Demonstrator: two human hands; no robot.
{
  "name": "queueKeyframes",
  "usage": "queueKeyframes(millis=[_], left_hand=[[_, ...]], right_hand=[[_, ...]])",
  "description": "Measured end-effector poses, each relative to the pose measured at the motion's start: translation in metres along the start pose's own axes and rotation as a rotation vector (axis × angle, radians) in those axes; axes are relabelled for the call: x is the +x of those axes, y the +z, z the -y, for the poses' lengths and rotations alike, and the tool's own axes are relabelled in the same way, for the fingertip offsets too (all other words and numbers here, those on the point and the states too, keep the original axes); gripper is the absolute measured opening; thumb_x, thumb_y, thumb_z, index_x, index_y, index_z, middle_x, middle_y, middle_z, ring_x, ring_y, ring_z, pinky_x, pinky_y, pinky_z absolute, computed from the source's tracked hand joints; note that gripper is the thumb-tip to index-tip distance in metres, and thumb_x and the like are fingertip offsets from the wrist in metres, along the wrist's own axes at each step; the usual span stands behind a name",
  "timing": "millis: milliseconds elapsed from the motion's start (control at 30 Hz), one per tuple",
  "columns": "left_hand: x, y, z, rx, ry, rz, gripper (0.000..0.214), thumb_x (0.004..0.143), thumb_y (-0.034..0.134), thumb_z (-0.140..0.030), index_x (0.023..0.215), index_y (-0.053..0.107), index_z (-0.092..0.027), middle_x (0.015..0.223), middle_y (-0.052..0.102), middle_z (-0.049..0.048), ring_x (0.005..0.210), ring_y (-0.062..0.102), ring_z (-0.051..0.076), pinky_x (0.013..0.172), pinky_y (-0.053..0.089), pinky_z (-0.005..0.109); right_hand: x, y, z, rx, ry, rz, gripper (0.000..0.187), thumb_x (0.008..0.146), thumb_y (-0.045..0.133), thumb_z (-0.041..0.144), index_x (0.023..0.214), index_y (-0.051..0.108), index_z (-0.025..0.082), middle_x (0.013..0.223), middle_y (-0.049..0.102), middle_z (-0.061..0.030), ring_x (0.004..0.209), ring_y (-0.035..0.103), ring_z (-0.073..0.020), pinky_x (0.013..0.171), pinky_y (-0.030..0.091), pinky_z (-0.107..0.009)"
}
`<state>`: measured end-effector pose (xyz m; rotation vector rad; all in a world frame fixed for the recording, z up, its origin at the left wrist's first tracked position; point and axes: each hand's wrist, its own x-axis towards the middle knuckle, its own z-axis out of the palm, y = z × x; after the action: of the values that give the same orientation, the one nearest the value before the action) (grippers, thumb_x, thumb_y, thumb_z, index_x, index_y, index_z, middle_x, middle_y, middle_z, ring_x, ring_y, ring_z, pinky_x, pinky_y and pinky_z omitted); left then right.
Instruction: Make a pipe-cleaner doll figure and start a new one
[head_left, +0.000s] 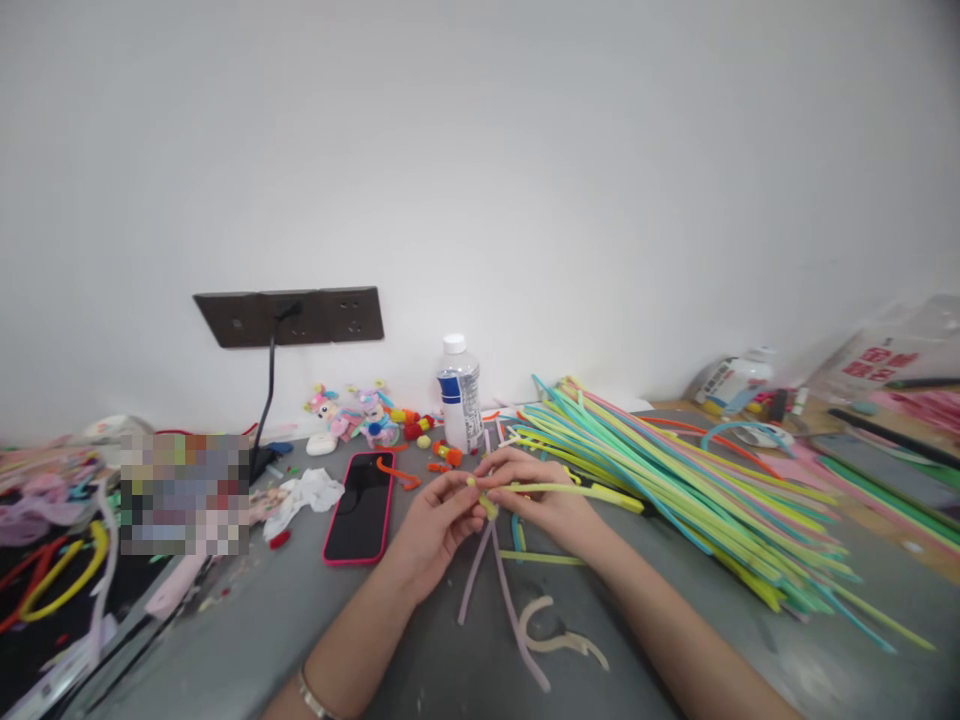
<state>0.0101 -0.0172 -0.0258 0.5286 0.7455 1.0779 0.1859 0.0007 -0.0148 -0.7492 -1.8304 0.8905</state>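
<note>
My left hand (437,522) and my right hand (541,495) meet over the grey table (247,620), both pinched on a yellow-green pipe cleaner (577,490) that runs off to the right. Two pale lilac pipe cleaners (501,590) hang down from the pinch onto the table. A cream, curled pipe cleaner piece (555,635) lies just below them. A loose yellow-green stick (540,557) lies under my right wrist.
A big heap of green, yellow and pink pipe cleaners (697,480) fans out to the right. A phone in a pink case (360,507), crumpled tissue (304,495), a water bottle (460,395), small toys (352,415) and a wall socket strip (289,316) stand behind. Headbands (52,570) lie at left.
</note>
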Motion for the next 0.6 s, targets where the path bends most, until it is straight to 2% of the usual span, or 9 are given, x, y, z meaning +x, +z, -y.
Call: queueKeyframes(millis=[133, 267, 433, 600], left_hand=[[-0.0001, 0.0009, -0.0011, -0.029, 0.073, -0.045, 0.043, 0.044, 0.096, -0.028, 0.074, 0.07, -0.012, 0.062, 0.068, -0.0022, 0.052, 0.064, 0.006, 0.051, 0.055, 0.011], [-0.0013, 0.0023, -0.0037, -0.026, 0.096, -0.039, 0.042, 0.046, 0.096, -0.03, 0.071, 0.067, -0.013, 0.059, 0.067, -0.0025, 0.052, 0.064, 0.007, 0.05, 0.055, 0.011], [-0.0023, 0.0033, -0.005, -0.021, 0.081, -0.018, 0.042, 0.047, 0.096, -0.029, 0.071, 0.065, -0.013, 0.063, 0.07, -0.0009, 0.055, 0.067, 0.008, 0.052, 0.056, 0.012], [-0.0034, 0.0047, -0.0051, -0.045, 0.051, -0.005, 0.04, 0.049, 0.095, -0.028, 0.071, 0.065, -0.014, 0.061, 0.07, -0.0007, 0.056, 0.067, 0.009, 0.053, 0.056, 0.013]], right_hand=[[-0.0014, 0.0032, 0.0002, 0.06, 0.06, 0.016, 0.023, 0.085, 0.07, 0.041, 0.096, 0.079, 0.023, 0.105, 0.073, -0.0101, 0.097, 0.069, -0.0208, 0.087, 0.056, -0.035], [-0.0035, 0.007, -0.0004, 0.123, 0.095, 0.008, 0.024, 0.083, 0.073, 0.038, 0.102, 0.078, 0.025, 0.108, 0.072, -0.0096, 0.099, 0.069, -0.0215, 0.088, 0.056, -0.035], [-0.0018, 0.0057, -0.0049, 0.043, -0.022, -0.076, 0.017, 0.081, 0.076, 0.037, 0.092, 0.08, 0.025, 0.095, 0.073, -0.0077, 0.087, 0.068, -0.019, 0.079, 0.055, -0.032], [0.0019, 0.0039, -0.0018, -0.016, -0.127, -0.086, 0.025, 0.08, 0.075, 0.046, 0.087, 0.077, 0.021, 0.08, 0.071, -0.0065, 0.077, 0.067, -0.0181, 0.069, 0.054, -0.03]])
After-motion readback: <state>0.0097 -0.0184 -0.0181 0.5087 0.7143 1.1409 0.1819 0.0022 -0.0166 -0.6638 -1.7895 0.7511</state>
